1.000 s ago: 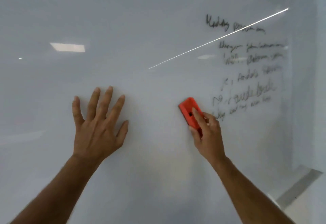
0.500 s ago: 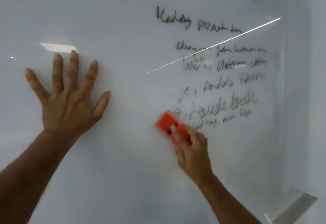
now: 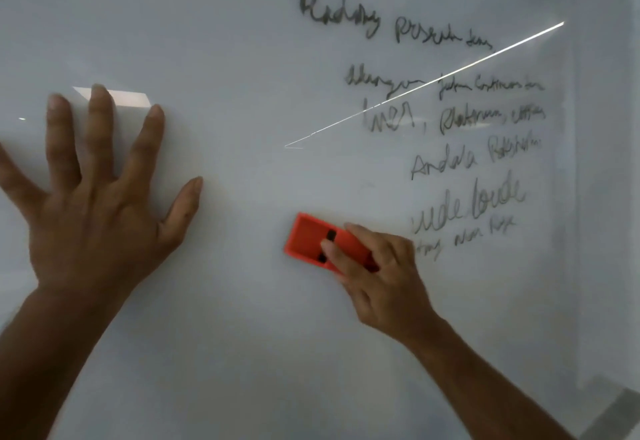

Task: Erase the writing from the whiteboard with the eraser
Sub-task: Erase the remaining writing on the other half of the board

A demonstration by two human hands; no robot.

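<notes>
A glossy white whiteboard (image 3: pixel 242 41) fills the view. Black handwriting (image 3: pixel 446 117) runs in several lines across its upper right, down to a last line beside my right hand. My right hand (image 3: pixel 377 280) holds an orange eraser (image 3: pixel 311 239) flat against the board, just left of the lowest lines of writing. The eraser's far end sticks out to the upper left of my fingers. My left hand (image 3: pixel 93 197) is pressed flat on the board at the left, fingers spread, holding nothing.
The board's right edge (image 3: pixel 578 197) meets a pale wall. A grey strip (image 3: pixel 613 419) shows at the bottom right corner. Ceiling-light reflections (image 3: pixel 114 97) and a bright diagonal streak (image 3: pixel 433 83) lie on the board's surface.
The left ends of the lower lines of writing are gone where the eraser passed. The eraser has shifted slightly left and down. My left hand moved left and up earlier, then stayed pressed.
</notes>
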